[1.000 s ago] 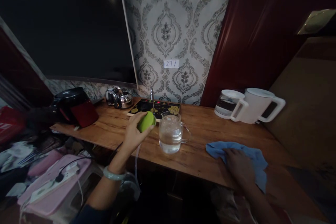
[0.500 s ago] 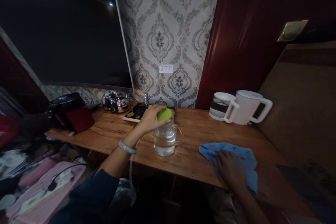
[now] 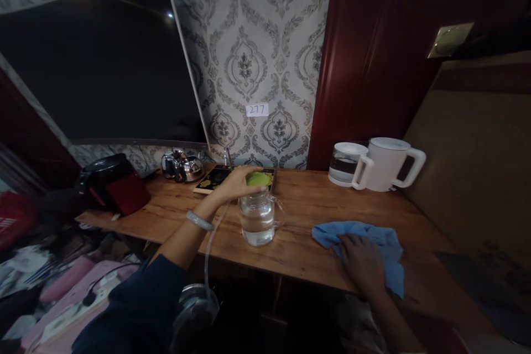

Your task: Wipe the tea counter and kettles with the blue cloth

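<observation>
My left hand (image 3: 235, 183), with a bracelet at the wrist, is closed around the edge of a green lid (image 3: 258, 178). The lid is at the mouth of a clear glass pitcher (image 3: 258, 221) partly filled with water; whether it is seated I cannot tell. The pitcher stands upright near the table's front edge, its handle to the right. Farther right, my right hand (image 3: 362, 260) presses on a crumpled blue cloth (image 3: 388, 249), fingers bent into it.
Behind the pitcher lies a black cooktop with a spout (image 3: 213, 177). Shiny metal kettles (image 3: 188, 168) and a red and black appliance (image 3: 122, 188) stand left. A white-lidded glass jug (image 3: 343, 165) and white kettle (image 3: 384, 166) are back right. A clear tube (image 3: 207, 254) hangs over the front edge.
My left hand has lowered the green lid, which was tilted above the pitcher, onto its mouth. The camera view has shifted slightly. My right hand stays on the cloth.
</observation>
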Demonstrator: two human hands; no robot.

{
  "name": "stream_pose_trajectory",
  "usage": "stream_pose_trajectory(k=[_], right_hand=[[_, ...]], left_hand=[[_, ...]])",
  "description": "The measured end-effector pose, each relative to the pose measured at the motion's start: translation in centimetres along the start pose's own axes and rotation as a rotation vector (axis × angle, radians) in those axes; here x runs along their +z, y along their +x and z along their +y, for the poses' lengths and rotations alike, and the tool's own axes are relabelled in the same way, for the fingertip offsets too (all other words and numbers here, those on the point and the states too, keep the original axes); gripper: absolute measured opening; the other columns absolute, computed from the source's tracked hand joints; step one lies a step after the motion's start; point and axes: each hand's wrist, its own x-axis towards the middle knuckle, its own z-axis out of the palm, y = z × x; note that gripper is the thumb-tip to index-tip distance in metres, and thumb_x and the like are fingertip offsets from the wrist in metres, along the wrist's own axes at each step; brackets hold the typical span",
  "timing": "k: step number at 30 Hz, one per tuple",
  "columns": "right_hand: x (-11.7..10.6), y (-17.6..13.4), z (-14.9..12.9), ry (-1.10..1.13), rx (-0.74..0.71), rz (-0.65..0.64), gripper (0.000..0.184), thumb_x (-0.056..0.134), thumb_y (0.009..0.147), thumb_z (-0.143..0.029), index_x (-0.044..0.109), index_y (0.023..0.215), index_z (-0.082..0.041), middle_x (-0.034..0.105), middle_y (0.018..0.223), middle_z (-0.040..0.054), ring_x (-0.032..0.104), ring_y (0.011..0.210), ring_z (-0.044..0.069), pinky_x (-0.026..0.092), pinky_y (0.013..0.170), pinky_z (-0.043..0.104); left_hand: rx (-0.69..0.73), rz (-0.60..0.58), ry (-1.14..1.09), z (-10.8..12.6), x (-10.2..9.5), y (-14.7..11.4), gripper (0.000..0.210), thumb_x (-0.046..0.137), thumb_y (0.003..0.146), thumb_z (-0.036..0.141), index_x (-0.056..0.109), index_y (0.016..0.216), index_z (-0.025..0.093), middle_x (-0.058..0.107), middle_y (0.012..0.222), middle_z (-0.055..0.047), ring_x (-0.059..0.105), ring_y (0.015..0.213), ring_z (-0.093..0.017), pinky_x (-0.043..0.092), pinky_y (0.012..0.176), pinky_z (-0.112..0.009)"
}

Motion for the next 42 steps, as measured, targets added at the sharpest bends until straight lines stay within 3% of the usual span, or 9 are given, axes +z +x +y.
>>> stream_pose_trajectory(k=[7, 20, 25, 35, 39, 42], right_hand=[[0.0, -0.1, -0.1, 0.029, 0.01, 0.029, 0.023, 0.048, 0.092, -0.019, 0.069, 0.103, -0.022, 0.07, 0.103, 0.007, 0.057, 0.094, 0.024, 0.036, 0.078, 0.036], [0.2, 0.0, 0.1, 0.046, 0.006, 0.039, 0.02, 0.052, 0.093, -0.024, 0.069, 0.102, -0.02, 0.07, 0.102, 0.007, 0.056, 0.094, 0.025, 0.036, 0.08, 0.037], [0.3, -0.1, 0.1, 0.056, 0.009, 0.046, 0.02, 0.052, 0.093, -0.02, 0.069, 0.102, -0.021, 0.071, 0.101, 0.0062, 0.056, 0.093, 0.025, 0.035, 0.08, 0.037], [0.3, -0.1, 0.1, 0.062, 0.012, 0.024, 0.024, 0.047, 0.094, -0.022, 0.069, 0.104, -0.021, 0.071, 0.103, 0.0072, 0.056, 0.094, 0.025, 0.036, 0.081, 0.038], [0.3, -0.1, 0.1, 0.05, 0.022, 0.015, 0.024, 0.047, 0.094, -0.021, 0.069, 0.104, -0.021, 0.071, 0.103, 0.0071, 0.056, 0.094, 0.025, 0.035, 0.08, 0.038], [0.2, -0.1, 0.1, 0.055, 0.019, 0.001, 0.024, 0.049, 0.093, -0.021, 0.069, 0.104, -0.02, 0.071, 0.104, 0.0065, 0.057, 0.095, 0.025, 0.036, 0.08, 0.038]], left_hand=[[0.027, -0.001, -0.059, -0.3, 0.0, -0.5, 0.062, 0.072, 0.072, 0.052, 0.063, 0.123, 0.019, 0.064, 0.127, -0.012, 0.059, 0.117, -0.027, 0.044, 0.104, -0.044], [0.034, 0.127, -0.23, -0.5, 1.3, -1.2, 0.06, 0.071, 0.075, 0.052, 0.06, 0.126, 0.021, 0.062, 0.127, -0.01, 0.06, 0.116, -0.025, 0.045, 0.105, -0.044], [0.051, 0.145, -0.177, -0.6, 1.5, -1.2, 0.05, 0.069, 0.076, 0.051, 0.066, 0.116, 0.021, 0.064, 0.121, -0.009, 0.06, 0.112, -0.024, 0.046, 0.103, -0.044], [0.025, 0.003, -0.06, 0.4, 0.1, -0.8, 0.054, 0.055, 0.085, 0.057, 0.062, 0.124, 0.021, 0.062, 0.127, -0.009, 0.056, 0.12, -0.024, 0.042, 0.107, -0.042], [0.003, -0.047, -0.019, 0.8, -0.2, 1.0, 0.061, 0.041, 0.091, 0.061, 0.06, 0.128, 0.016, 0.062, 0.132, -0.012, 0.055, 0.123, -0.026, 0.04, 0.109, -0.042], [0.006, -0.165, 0.063, 1.2, 0.5, 2.7, 0.061, 0.041, 0.09, 0.062, 0.06, 0.127, 0.017, 0.062, 0.133, -0.011, 0.055, 0.125, -0.027, 0.04, 0.108, -0.041]])
